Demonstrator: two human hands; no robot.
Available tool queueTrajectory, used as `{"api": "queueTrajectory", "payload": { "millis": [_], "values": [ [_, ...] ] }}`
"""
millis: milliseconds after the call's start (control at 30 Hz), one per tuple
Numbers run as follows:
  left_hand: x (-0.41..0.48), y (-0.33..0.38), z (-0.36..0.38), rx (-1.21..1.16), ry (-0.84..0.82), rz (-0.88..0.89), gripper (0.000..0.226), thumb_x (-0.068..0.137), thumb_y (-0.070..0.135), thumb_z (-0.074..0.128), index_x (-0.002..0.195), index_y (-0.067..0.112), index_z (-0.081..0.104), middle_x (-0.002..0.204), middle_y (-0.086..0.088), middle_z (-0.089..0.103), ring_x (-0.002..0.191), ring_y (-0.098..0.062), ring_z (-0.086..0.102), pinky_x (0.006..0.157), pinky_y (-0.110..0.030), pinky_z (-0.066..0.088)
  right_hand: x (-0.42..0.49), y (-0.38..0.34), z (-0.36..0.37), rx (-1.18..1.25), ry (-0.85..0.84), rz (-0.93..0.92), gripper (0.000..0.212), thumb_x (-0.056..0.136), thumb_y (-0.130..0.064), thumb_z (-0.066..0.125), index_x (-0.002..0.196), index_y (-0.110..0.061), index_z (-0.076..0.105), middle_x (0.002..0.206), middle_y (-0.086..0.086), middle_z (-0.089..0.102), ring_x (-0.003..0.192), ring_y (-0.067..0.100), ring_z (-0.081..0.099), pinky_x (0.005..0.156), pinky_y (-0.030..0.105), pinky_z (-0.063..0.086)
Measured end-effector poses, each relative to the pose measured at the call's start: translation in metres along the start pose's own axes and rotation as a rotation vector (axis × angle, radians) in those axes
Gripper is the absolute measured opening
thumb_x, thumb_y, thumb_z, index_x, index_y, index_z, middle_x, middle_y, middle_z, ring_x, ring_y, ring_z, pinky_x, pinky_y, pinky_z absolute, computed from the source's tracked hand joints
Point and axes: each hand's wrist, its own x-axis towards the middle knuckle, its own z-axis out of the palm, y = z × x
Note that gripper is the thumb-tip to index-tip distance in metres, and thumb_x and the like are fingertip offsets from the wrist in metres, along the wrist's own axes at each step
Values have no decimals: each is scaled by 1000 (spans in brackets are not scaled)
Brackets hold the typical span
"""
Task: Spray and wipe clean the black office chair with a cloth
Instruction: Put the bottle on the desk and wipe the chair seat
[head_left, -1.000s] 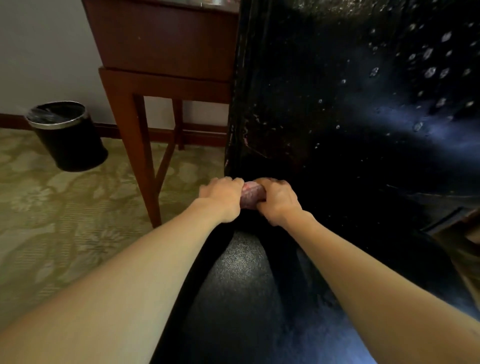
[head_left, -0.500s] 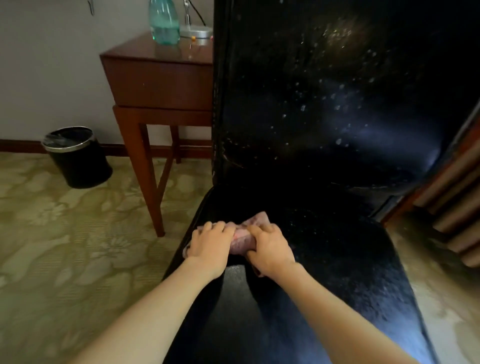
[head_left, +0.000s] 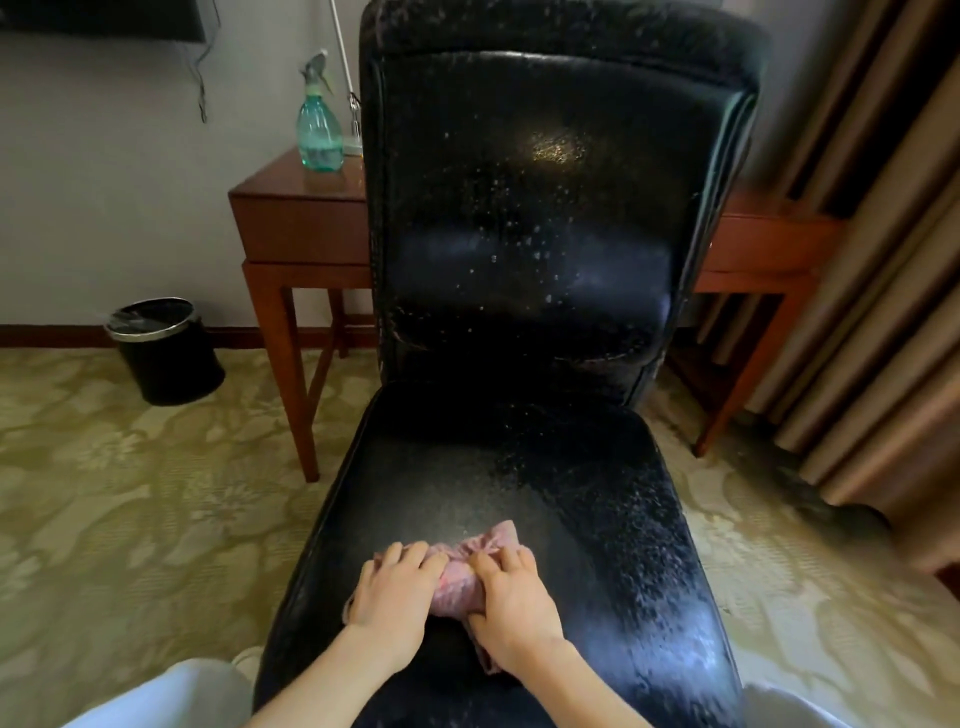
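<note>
The black office chair (head_left: 524, 260) faces me, its backrest and the right side of its seat speckled with spray droplets. A pink cloth (head_left: 462, 574) lies bunched on the front part of the seat. My left hand (head_left: 395, 597) and my right hand (head_left: 511, 603) lie side by side on the cloth, fingers curled over it and pressing it onto the seat. A teal spray bottle (head_left: 318, 127) stands on the wooden desk (head_left: 301, 208) behind the chair, to the left.
A black waste bin (head_left: 166, 353) with a liner stands on the patterned carpet at the left wall. Brown curtains (head_left: 883, 260) hang at the right. The desk's legs flank the chair. White trouser knees show at the bottom edge.
Both hands have dragged the cloth from the crease at the backrest toward the seat's front edge. The view has pulled back, showing the whole chair.
</note>
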Motion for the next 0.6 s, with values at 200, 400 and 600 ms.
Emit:
{"api": "queueTrajectory", "payload": {
  "millis": [200,400,600],
  "values": [
    [-7,13,7,-22,73,4,69,92,1,50,150,27,23,155,4,22,141,-21,22,115,-39,24,-8,16,1,22,8,-10,62,88,-32,56,145,-26,31,147,2,29,138,26,20,108,35,34],
    [42,24,1,-32,116,10,67,91,4,53,148,26,26,150,2,28,138,-21,27,113,-37,28,35,40,-13,51,63,13,63,86,-29,60,144,-28,35,140,1,36,132,24,27,105,35,39],
    [141,32,-3,-5,170,23,66,87,8,59,144,25,30,142,-1,33,130,-24,33,108,-36,32,117,74,-43,61,116,28,63,84,-24,60,143,-27,38,137,5,40,126,26,33,104,36,38]
  ]
}}
